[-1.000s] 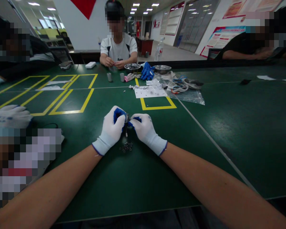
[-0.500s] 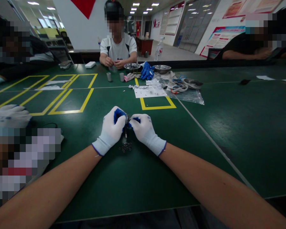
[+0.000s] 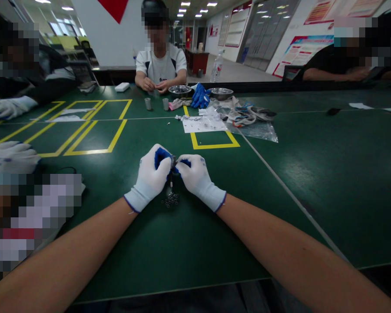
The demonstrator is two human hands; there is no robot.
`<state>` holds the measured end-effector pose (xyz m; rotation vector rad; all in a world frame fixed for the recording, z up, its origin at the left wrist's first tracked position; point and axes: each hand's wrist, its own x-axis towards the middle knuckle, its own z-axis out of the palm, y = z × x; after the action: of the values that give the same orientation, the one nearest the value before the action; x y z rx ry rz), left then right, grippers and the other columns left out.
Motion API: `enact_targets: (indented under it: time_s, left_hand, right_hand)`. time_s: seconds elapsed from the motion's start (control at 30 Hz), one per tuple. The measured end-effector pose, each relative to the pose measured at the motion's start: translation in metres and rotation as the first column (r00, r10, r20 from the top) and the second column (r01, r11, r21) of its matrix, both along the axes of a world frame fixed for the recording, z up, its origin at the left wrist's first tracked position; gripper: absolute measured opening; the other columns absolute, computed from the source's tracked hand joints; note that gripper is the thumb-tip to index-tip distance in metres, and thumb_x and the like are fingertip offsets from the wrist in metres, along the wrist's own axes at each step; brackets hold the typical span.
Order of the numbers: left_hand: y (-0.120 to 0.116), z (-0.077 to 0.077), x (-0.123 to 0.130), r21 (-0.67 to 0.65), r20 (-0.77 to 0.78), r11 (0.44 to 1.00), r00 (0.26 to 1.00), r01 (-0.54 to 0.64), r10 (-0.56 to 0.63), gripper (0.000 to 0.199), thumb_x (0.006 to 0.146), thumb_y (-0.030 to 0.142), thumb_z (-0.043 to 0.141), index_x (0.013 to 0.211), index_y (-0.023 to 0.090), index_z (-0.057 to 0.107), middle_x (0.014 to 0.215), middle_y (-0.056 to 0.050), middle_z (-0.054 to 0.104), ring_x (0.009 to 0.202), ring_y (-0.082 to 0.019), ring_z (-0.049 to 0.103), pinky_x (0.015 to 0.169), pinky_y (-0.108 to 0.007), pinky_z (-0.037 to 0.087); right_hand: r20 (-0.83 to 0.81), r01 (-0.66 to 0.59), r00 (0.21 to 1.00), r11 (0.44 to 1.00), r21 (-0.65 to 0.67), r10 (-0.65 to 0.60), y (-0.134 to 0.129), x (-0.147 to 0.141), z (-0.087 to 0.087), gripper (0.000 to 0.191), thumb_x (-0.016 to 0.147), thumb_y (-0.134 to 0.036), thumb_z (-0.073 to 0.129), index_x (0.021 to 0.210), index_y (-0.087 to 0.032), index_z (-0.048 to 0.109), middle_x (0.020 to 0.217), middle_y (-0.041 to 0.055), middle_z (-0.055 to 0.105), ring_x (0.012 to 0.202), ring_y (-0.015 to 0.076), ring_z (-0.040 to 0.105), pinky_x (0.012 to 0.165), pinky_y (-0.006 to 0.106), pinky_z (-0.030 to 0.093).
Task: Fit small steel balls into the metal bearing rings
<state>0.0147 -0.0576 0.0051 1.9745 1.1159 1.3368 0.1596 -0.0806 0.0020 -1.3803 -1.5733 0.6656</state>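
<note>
Both my hands wear white gloves with blue palms and meet just above the table. My left hand (image 3: pixel 150 174) is closed, its thumb and fingers pinching a small dark metal cylinder (image 3: pixel 173 162). From the other side my right hand (image 3: pixel 195 179) is closed too, fingertips pressed together against the cylinder; whatever they pinch is too small to make out. Directly below the hands, a thin bright metal pin (image 3: pixel 171 184) shows, partly in shadow. In front of it lies a loose cluster of small metal rings or nuts (image 3: pixel 171 200) on the green table (image 3: pixel 182 256).
Across the table sits a person in a white shirt (image 3: pixel 161 65). Two grey cups (image 3: pixel 147 104), metal bowls (image 3: pixel 220 93), blue gloves (image 3: pixel 200 96) and a white sheet with small bits (image 3: pixel 203 125) stand or lie ahead. A co-worker's gloved hand (image 3: pixel 13 157) rests at left.
My hands keep the same closed hold on the metal cylinder, with hardly any visible movement. At the far left, another person's gloved hand has come further onto the table.
</note>
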Motion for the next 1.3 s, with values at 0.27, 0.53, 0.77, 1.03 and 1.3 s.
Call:
enact_targets:
  time_s: [0.27, 0.53, 0.77, 1.03, 1.3]
  left_hand:
    - [-0.005, 0.002, 0.000, 0.095, -0.036, 0.995, 0.999, -0.029, 0.033, 0.008, 0.088, 0.030, 0.055, 0.083, 0.023, 0.057, 0.075, -0.001, 0.063, 0.075, -0.021, 0.063, 0.069, -0.034, 0.051]
    - [-0.011, 0.003, 0.001, 0.243, -0.034, 0.970, 0.999, -0.030, 0.039, 0.010, 0.090, 0.026, 0.057, 0.098, 0.022, 0.059, 0.091, -0.004, 0.067, 0.085, -0.022, 0.066, 0.079, -0.037, 0.054]
    - [-0.012, 0.002, 0.001, 0.270, -0.019, 0.962, 0.999, -0.032, 0.039, 0.009, 0.092, 0.025, 0.055, 0.100, 0.021, 0.058, 0.092, -0.004, 0.066, 0.085, -0.021, 0.065, 0.079, -0.036, 0.054]
    - [-0.010, -0.001, 0.000, 0.315, 0.008, 0.949, 1.000, -0.026, 0.025, 0.009, 0.091, 0.024, 0.056, 0.099, 0.021, 0.059, 0.090, -0.003, 0.066, 0.082, -0.020, 0.065, 0.075, -0.034, 0.053]
    - [-0.011, 0.001, -0.001, 0.262, 0.053, 0.965, 0.999, -0.014, 0.000, 0.010, 0.094, 0.028, 0.053, 0.091, 0.021, 0.060, 0.081, -0.001, 0.064, 0.074, -0.019, 0.062, 0.069, -0.033, 0.051]
  right_hand:
    - [-0.024, 0.008, 1.000, 0.999, 0.046, -0.007, 0.000, 0.001, -0.001, 0.026, 0.085, -0.019, 0.056, 0.060, -0.021, 0.060, 0.062, -0.0011, 0.062, 0.065, 0.0171, 0.058, 0.067, 0.030, 0.042]
    - [-0.186, -0.083, 0.977, 0.989, 0.122, 0.105, -0.001, 0.004, -0.005, 0.013, 0.084, -0.022, 0.054, 0.075, -0.021, 0.064, 0.077, 0.0017, 0.069, 0.077, 0.0193, 0.065, 0.075, 0.031, 0.052]
    - [-0.216, -0.132, 0.961, 0.974, 0.182, 0.170, -0.003, 0.005, -0.007, 0.015, 0.087, -0.027, 0.053, 0.078, -0.021, 0.063, 0.078, 0.0033, 0.067, 0.075, 0.0206, 0.064, 0.073, 0.034, 0.051]
    - [-0.257, -0.118, 0.950, 0.965, 0.236, 0.179, 0.000, 0.003, -0.013, 0.016, 0.086, -0.029, 0.053, 0.077, -0.021, 0.063, 0.074, 0.0012, 0.064, 0.072, 0.0194, 0.061, 0.071, 0.034, 0.049]
    - [-0.243, -0.167, 0.945, 0.960, 0.224, 0.221, -0.006, 0.001, -0.008, 0.018, 0.085, -0.030, 0.054, 0.070, -0.022, 0.058, 0.066, -0.0004, 0.061, 0.064, 0.0174, 0.059, 0.064, 0.031, 0.047]
